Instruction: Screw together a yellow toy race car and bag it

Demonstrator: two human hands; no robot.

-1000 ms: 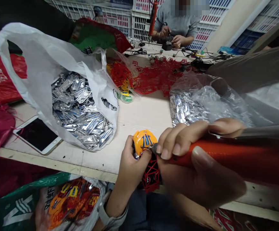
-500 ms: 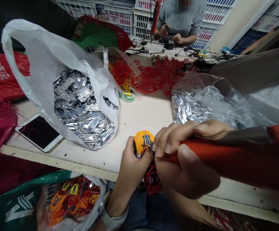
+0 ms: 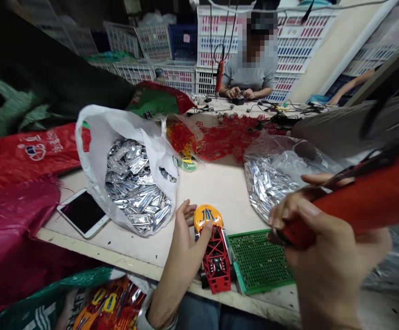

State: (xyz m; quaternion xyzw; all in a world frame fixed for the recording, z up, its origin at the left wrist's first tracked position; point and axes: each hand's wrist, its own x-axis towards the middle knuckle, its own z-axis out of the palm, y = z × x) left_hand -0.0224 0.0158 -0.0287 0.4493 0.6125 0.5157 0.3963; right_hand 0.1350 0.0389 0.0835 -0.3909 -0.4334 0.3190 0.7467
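A toy car with an orange front shell (image 3: 208, 214) and a red lattice frame (image 3: 217, 252) lies on the table near its front edge. My left hand (image 3: 187, 243) grips it from the left, thumb pressed at the rear of the orange shell. In my right hand (image 3: 330, 243) is a red electric screwdriver (image 3: 374, 192), raised at the right and blurred, its tip apart from the car. Just right of the car, below the screwdriver, sits a green perforated tray (image 3: 259, 259) with tiny bits on it.
A white plastic bag (image 3: 94, 160) of silvery parts stands left, beside a phone (image 3: 84, 213). A clear bag (image 3: 259, 183) of similar parts lies right. Red lattice pieces (image 3: 226, 137) are heaped behind. Across the table a person (image 3: 254, 78) works. Below the edge hangs a bag of orange parts (image 3: 110, 302).
My right hand has pulled the screwdriver away from the car, to the right, uncovering the green tray. The car now lies lower on the table, still in my left hand. The view has tilted up.
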